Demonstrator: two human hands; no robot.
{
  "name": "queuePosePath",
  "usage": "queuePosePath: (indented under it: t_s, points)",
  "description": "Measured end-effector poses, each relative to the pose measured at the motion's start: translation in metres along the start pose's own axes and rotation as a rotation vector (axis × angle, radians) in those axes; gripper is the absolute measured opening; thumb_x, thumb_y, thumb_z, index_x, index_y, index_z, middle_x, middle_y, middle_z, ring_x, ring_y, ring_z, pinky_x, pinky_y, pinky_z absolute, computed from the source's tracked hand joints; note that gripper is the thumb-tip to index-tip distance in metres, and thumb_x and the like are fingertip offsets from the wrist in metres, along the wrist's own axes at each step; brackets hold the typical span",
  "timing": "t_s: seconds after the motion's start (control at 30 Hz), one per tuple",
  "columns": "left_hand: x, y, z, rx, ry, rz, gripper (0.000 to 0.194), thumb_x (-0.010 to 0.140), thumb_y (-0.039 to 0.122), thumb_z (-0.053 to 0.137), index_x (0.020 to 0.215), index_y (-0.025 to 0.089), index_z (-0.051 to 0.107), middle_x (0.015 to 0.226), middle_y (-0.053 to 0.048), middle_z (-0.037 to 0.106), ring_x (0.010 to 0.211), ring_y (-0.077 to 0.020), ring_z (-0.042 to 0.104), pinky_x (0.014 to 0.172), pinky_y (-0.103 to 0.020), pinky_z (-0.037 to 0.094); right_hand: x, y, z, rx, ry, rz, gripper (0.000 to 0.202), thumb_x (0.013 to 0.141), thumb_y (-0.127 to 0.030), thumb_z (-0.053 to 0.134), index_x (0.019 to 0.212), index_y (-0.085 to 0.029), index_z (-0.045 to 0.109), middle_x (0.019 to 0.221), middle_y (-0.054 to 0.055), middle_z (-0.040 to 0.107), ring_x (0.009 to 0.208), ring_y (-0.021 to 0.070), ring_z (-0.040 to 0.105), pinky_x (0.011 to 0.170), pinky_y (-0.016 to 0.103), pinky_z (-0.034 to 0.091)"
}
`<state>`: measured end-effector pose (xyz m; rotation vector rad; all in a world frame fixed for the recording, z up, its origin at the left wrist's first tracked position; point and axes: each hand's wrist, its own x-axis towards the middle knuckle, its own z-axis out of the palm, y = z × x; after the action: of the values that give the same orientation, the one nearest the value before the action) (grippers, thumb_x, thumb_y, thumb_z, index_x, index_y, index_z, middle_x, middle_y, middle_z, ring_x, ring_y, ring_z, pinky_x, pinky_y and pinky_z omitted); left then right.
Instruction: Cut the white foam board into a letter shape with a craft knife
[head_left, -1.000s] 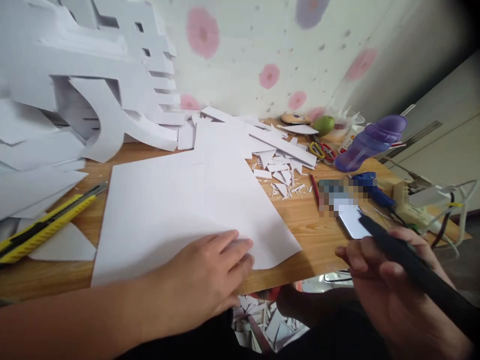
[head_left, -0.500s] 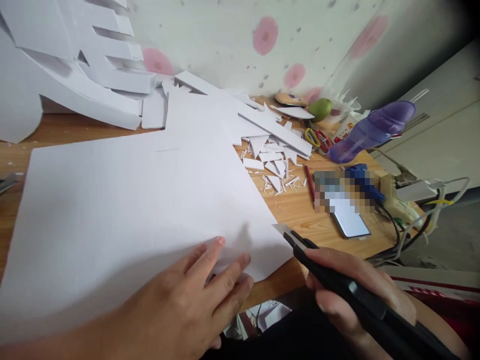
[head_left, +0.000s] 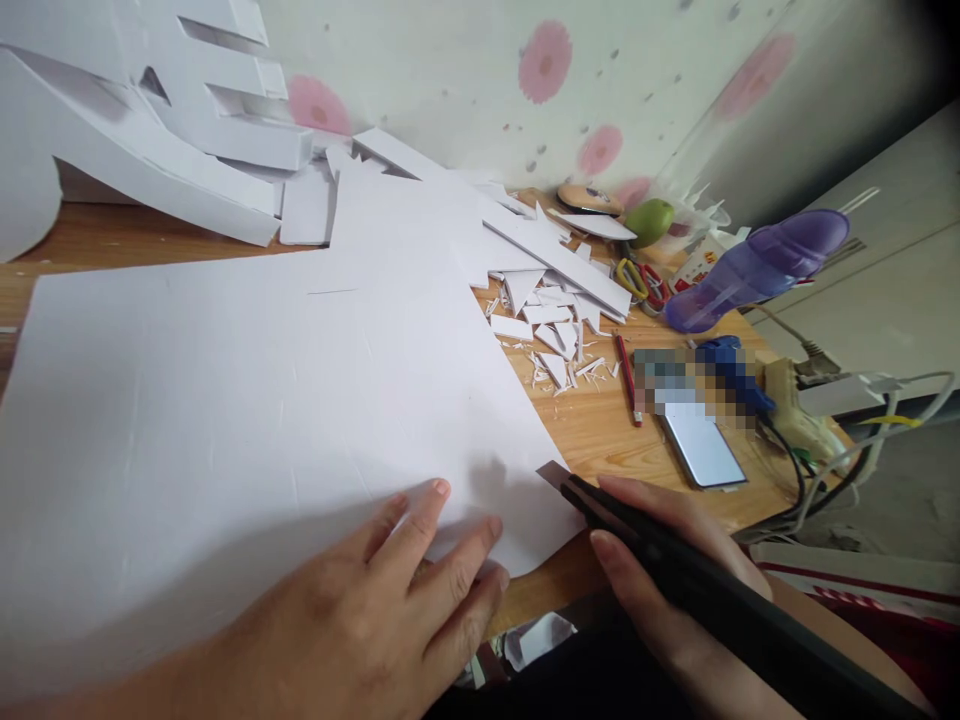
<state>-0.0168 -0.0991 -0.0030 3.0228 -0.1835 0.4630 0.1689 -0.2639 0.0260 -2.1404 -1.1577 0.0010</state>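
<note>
Left hand (head_left: pixel 360 620) lies spread flat on the white sheet (head_left: pixel 247 400). Right hand (head_left: pixel 667 580) grips a black utility knife (head_left: pixel 675 570), blade at the sheet's right edge; that edge looks uncut, so the cut is barely begun.

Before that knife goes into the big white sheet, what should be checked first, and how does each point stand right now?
1. Left hand flat on the white sheet, pinning its near edge: ok.
2. Left fingertips apart from the blade: ok, though the gap looks small.
3. Right hand wrapped round the black knife: ok.
4. Blade extended and at the sheet's right edge: ok; whether it touches the paper, cannot tell.
5. Sheet fully backed by the wooden table: not ok, the near corner overhangs the table edge.
6. Cutting mat under the sheet: cannot tell, the sheet hides what lies beneath.
</note>
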Motion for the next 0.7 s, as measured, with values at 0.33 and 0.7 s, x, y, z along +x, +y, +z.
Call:
queuePosePath:
  t_s: [0.33,0.7]
  points:
    - [0.003,-0.001,-0.004,0.004,0.021,0.026,0.029,0.095,0.038,0.046,0.112,0.03,0.069,0.12,0.003,0.069,0.118,-0.0218,0.052,0.101,-0.038,0.033,0.008,0.008,0.016,-0.01,0.004,-0.203,0.029,0.083,-0.023,0.065,0.112,-0.027,0.065,0.091,0.001,0.079,0.076,0.0208,0.076,0.066,0.027,0.063]
    - [0.002,0.001,-0.002,-0.006,0.026,-0.029,0.028,0.089,0.04,0.054,0.111,0.032,0.069,0.123,0.002,0.067,0.114,-0.0259,0.055,0.097,-0.041,0.036,0.011,0.006,0.013,-0.005,-0.071,-0.211,0.027,0.085,-0.024,0.063,0.112,-0.026,0.064,0.091,0.001,0.079,0.076,0.019,0.076,0.065,0.024,0.062]
